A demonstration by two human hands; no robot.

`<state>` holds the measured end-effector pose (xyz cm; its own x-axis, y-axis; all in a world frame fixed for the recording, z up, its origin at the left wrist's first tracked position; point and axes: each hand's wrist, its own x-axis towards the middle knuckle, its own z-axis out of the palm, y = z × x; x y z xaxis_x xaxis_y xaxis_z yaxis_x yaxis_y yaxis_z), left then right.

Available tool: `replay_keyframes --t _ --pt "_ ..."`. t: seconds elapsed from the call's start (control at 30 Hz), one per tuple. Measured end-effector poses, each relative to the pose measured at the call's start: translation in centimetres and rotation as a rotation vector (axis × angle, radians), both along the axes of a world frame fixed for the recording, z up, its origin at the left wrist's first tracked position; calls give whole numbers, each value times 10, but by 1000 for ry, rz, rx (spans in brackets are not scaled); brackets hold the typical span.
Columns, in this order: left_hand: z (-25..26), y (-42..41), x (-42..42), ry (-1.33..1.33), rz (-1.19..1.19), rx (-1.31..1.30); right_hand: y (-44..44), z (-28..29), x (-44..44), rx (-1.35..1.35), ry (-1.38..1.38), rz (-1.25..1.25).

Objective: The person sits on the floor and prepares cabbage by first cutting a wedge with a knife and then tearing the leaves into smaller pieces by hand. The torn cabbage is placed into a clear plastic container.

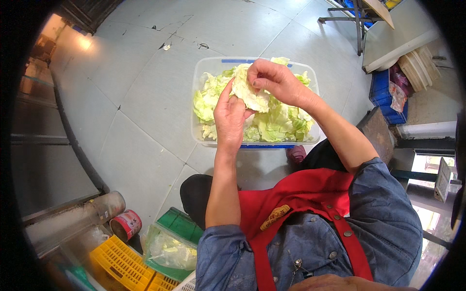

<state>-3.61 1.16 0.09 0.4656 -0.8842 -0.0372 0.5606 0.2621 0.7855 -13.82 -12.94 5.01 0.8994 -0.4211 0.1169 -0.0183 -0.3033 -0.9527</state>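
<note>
My left hand (232,112) grips a pale green lettuce leaf (252,96) from its left and lower edge, with the thumb under it. On the leaf's upper right, the curled fingers of my right hand (275,80) touch it; whether they pinch it is hidden behind the knuckles. Both hands are above a clear plastic tub (194,125) with blue side clips, which stands on the floor before me. Loose torn lettuce leaves (278,123) fill much of the tub.
Grey floor tiles (145,105) surround the tub. At lower left are a yellow plastic crate (122,262), a red-labelled can (126,224) and a green basket (180,223) with a clear bag (169,249) of leaf scraps. A blue crate (386,96) stands at right. A folding metal stand (358,29) is beyond.
</note>
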Motion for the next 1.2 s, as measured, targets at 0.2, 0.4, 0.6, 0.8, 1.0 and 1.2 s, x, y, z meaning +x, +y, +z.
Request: replay_keyframes --t 0.2,0.4,0.6,0.8,1.0,1.2 --pt "1 -4 -5 -45 66 -19 7 14 -5 -140 229 -57" --pt "-9 -4 -3 -55 87 12 9 13 -1 -247 255 -29" --pt "-6 -6 -6 -57 136 -1 8 11 -3 -304 263 -103" --pt "-4 -7 -13 -24 95 -24 21 8 -2 -445 195 -129" --pt "-1 -5 -7 56 38 14 21 12 -4 -426 224 -203" --pt "-4 -6 -2 161 -2 -69 27 17 -4 -395 251 -196"
